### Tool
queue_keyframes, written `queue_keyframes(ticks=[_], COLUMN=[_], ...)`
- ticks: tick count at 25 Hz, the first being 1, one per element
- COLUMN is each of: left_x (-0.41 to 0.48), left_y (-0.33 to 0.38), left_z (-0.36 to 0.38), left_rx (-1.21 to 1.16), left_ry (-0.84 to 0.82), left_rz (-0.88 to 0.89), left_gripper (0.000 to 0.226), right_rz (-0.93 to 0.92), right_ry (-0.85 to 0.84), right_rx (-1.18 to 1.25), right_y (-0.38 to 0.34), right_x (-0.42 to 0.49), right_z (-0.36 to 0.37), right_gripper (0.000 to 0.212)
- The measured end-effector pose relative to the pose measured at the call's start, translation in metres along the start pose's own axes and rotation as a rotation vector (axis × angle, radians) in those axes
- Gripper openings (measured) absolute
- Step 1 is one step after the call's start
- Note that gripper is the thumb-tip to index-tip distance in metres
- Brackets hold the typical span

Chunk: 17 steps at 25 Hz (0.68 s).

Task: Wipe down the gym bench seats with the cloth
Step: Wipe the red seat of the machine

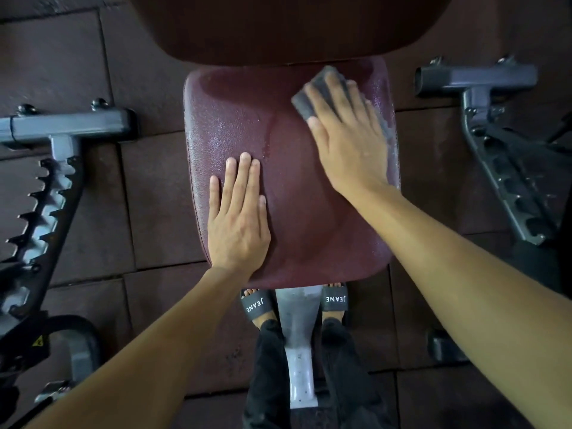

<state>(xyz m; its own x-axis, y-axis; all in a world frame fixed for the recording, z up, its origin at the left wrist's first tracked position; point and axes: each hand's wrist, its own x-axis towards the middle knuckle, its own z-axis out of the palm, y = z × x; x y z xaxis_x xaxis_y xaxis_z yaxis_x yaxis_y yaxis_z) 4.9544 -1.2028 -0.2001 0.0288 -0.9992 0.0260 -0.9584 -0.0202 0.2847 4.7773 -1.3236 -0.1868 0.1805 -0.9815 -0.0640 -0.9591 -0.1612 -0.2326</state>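
Mid-wipe, I'd say. My right hand (346, 131) has its fingers (339, 91) laid straight over the folded grey cloth (305, 102), pressing it into the far right corner of the maroon padded vinyl seat (291, 212). My left hand (238, 218) rests flat near the left edge, holding nothing. There are wet streaks across the seat. The dark maroon backrest pad (291, 26) looks dry, so it's probably still to do.

right hand (346, 131) presses cloth (312, 94) | seat (297, 218) (wet sheen) | left hand (238, 218) flat

"JEANE" on straps of both black slides (259, 305).
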Motion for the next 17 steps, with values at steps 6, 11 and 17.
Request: queue_keyframes(ticks=[6,11,17], left_x=[0.000,0.001,0.001], left_y=[-0.001,0.000,0.000], left_z=[0.000,0.001,0.000], left_rx=[0.024,0.029,0.030], left_ry=[-0.006,-0.005,-0.018], left_rz=[0.004,0.005,0.012], left_gripper=[0.052,0.053,0.053], right_rz=[0.265,-0.185,0.142], right_ry=[0.024,0.037,0.090], right_rx=[0.004,-0.024,0.001], right_y=[-0.011,-0.040,0.003], right_x=[-0.094,-0.030,0.012], right_z=[0.001,0.015,0.004], right_gripper=[0.051,0.047,0.051])
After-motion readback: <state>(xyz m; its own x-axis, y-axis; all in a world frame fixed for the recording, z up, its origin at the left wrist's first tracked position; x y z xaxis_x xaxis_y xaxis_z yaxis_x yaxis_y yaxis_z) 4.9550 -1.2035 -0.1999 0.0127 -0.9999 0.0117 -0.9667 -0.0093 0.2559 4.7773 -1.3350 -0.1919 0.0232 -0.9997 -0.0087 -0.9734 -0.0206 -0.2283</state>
